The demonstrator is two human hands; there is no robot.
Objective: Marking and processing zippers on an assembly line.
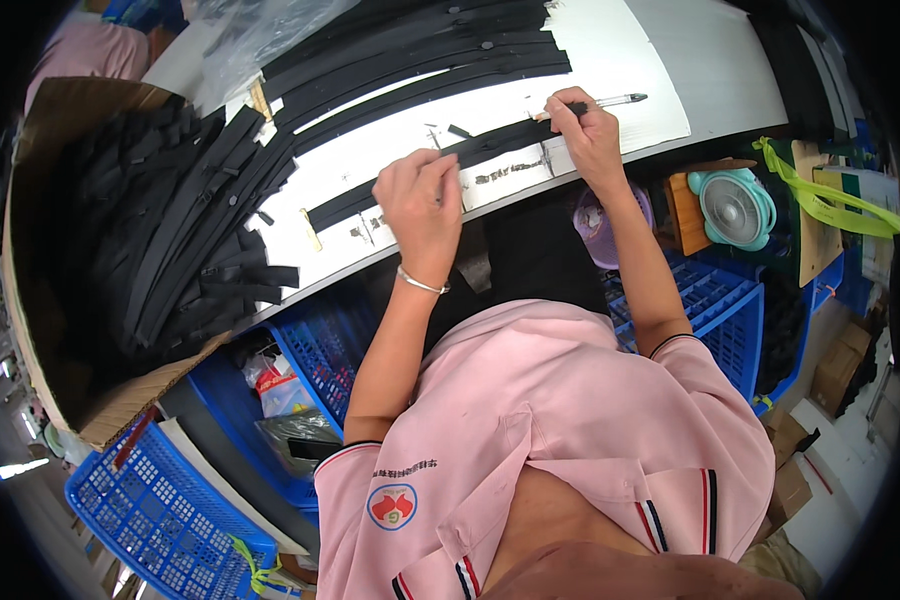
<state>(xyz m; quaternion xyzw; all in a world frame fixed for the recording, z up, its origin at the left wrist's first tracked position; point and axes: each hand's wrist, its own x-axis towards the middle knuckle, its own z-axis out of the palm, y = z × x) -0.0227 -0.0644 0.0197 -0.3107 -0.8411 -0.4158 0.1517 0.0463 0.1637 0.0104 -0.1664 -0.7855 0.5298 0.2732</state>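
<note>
A long black strip (490, 146) lies across the white table top (630, 60) near its front edge. My left hand (422, 205) presses down on the strip's left part with its fingers curled. My right hand (582, 125) holds a silver pen (615, 100) over the strip's right end, the tip pointing right. More black strips (410, 60) lie in rows further back on the table. Dark marks show on the white surface beside the strip.
A cardboard box (60, 130) full of black strips stands at the left. Blue plastic crates (160, 500) sit below the table, another blue crate (730, 320) at the right. A small teal fan (735, 205) and a green strap (820, 200) lie at the right.
</note>
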